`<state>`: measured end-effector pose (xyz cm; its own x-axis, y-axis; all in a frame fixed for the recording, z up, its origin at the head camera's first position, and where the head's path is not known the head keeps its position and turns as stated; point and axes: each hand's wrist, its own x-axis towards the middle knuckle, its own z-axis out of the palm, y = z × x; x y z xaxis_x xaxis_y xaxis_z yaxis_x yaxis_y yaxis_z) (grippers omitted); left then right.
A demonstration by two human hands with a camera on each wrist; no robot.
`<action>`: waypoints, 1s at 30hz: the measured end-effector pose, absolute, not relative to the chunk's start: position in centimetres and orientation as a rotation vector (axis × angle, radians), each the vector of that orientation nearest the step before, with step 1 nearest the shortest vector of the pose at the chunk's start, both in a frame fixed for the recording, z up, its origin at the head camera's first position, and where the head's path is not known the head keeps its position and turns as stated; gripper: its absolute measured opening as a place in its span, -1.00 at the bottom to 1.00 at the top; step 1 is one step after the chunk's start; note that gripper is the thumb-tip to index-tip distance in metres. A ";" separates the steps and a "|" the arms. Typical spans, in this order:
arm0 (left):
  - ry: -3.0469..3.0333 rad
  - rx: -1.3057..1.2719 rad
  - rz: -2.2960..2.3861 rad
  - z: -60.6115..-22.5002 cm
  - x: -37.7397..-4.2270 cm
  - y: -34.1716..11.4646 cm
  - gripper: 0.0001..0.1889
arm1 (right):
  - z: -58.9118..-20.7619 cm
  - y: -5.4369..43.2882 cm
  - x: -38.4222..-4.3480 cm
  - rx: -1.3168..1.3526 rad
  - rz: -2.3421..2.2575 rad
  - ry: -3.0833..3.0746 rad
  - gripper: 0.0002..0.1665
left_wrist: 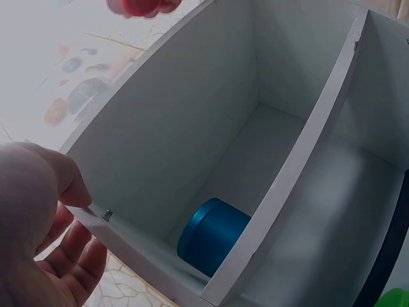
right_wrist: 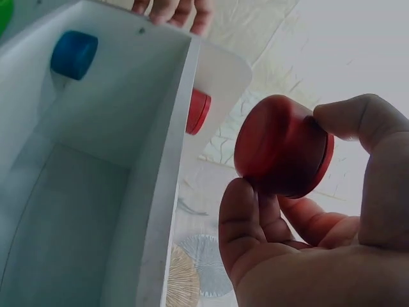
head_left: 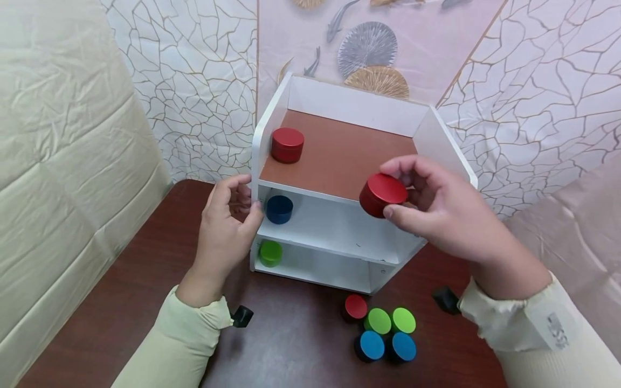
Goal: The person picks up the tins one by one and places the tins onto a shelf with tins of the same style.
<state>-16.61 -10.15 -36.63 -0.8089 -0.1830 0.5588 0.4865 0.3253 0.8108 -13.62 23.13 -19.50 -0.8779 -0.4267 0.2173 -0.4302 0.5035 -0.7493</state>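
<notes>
My right hand (head_left: 443,213) pinches a round red tin (head_left: 383,195) between thumb and fingers, in front of the top level of a small white shelf unit (head_left: 349,156). The right wrist view shows this red tin (right_wrist: 281,146) tilted. At the unit's left side my left hand (head_left: 225,223) grips the side panel, thumb at the front edge and fingers outside. Another red tin (head_left: 288,145) stands at the left of the brown top. Below it, a blue tin (head_left: 279,209) sits on the middle level and a green tin (head_left: 270,254) on the bottom one, both at the left.
On the dark wooden table (head_left: 286,334), before the unit, several tins stand close together: a red one (head_left: 355,307), two green (head_left: 378,321) and two blue (head_left: 371,346). Patterned cloth (head_left: 204,81) hangs behind the unit and pale cloth (head_left: 63,161) at the left.
</notes>
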 end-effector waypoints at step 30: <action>-2.016 -0.280 -1.505 -36.7 -16.8 -10.2 -0.50 | -16.8 18.4 -22.7 0.598 1.225 -3.051 -0.46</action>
